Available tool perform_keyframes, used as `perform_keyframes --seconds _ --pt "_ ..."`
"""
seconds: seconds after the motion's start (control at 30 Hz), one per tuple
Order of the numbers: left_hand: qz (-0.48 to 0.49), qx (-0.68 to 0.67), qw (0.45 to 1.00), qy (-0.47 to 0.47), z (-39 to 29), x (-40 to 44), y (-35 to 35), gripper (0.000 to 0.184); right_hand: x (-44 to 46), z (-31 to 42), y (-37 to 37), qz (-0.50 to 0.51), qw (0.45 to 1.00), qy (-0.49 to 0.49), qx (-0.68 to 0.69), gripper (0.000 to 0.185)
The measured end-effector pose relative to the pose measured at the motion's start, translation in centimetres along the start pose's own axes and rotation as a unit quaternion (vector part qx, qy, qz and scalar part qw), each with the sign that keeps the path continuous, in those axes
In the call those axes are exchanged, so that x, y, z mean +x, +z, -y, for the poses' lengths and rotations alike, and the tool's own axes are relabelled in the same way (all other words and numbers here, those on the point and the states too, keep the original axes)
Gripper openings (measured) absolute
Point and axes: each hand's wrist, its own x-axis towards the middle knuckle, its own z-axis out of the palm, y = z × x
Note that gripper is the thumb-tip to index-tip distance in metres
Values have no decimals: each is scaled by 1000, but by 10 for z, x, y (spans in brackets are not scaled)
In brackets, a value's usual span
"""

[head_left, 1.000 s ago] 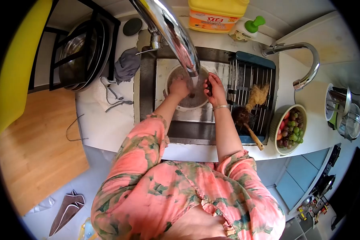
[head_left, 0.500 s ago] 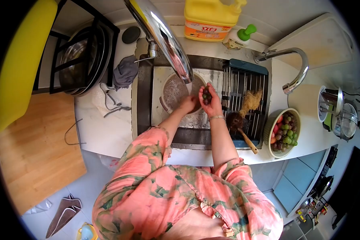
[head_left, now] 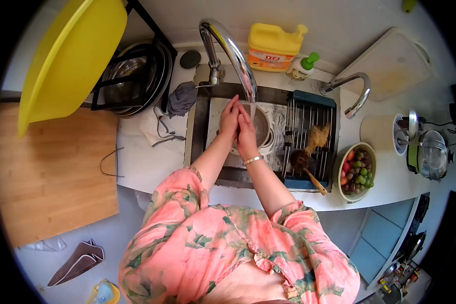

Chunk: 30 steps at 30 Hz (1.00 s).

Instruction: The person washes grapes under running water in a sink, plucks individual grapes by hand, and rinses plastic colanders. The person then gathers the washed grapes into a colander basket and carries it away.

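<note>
Fingers close together and pointing toward the tap (head_left: 237, 57), bringing left hand (head_left: 229, 121) and right hand (head_left: 245, 129) into contact; cannot tell how far closed, or whether gripping anything between. Reaching over the bowl (head_left: 261, 121) in the sink (head_left: 199, 111), beside falling water (head_left: 253, 107). Wearing a bracelet (head_left: 253, 160) on the right wrist. Off to the right, past the rack (head_left: 314, 98) bearing a brush (head_left: 300, 160), see grapes (head_left: 361, 177) in a basket (head_left: 357, 198).
</note>
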Motion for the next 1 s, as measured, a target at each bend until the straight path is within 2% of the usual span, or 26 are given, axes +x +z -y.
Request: perform_keyframes --seconds 0.07,0.1,0.13,0.2,0.27,0.3,0.33,0.4,0.47,0.57,0.6,0.67,0.73,0.8,0.83,0.87,0.9,0.93,0.97,1.0 --pt "6 168 980 108 0 -10 12 29 21 1 -17 2 1000 9 -6 40" --pt "29 132 982 135 18 -13 16 33 33 3 -29 -13 997 -7 73 42" --pt "46 180 975 125 19 -22 20 33 38 6 -37 -29 988 -21 152 43" --pt "45 257 954 144 18 -12 14 34 30 8 -37 -3 984 9 178 44" --pt "79 162 983 43 7 18 4 37 9 13 -16 -19 980 112 161 44" --pt "39 130 991 8 -10 17 11 39 9 6 -18 9 983 82 165 42" --pt "41 130 991 11 -7 14 16 39 19 2 -25 12 983 79 165 42" --pt "28 315 923 217 7 -8 27 36 34 4 -36 40 959 50 275 38" --pt "68 468 846 247 5 -16 24 37 32 6 -42 27 965 51 256 36" --pt "82 488 858 137 -55 -29 21 39 20 15 -17 27 957 93 273 39" --pt "82 490 857 139 -43 -20 16 39 19 13 -14 29 957 91 275 39" --pt "27 604 736 304 -4 4 5 41 16 11 -7 51 947 87 306 41" --pt "45 666 705 241 -27 -19 26 43 15 10 -4 67 945 64 314 43" --pt "81 606 705 360 -35 -26 25 43 11 13 -4 89 943 15 321 47" --pt "71 465 779 415 -42 -25 20 36 11 25 1 45 918 80 387 44" --pt "45 279 901 328 -46 -18 15 29 17 23 -3 43 918 78 387 44" --pt "15 79 972 220 -47 -8 7 23 22 16 -10 54 884 121 449 41" --pt "-102 192 923 319 -49 6 -7 14 23 11 -15 64 843 163 508 39" --pt "-110 46 972 202 -53 17 -22 14 14 25 -8 30 851 170 497 35" --pt "-118 76 977 159 -51 34 -44 15 6 34 -6 26 850 170 498 35"
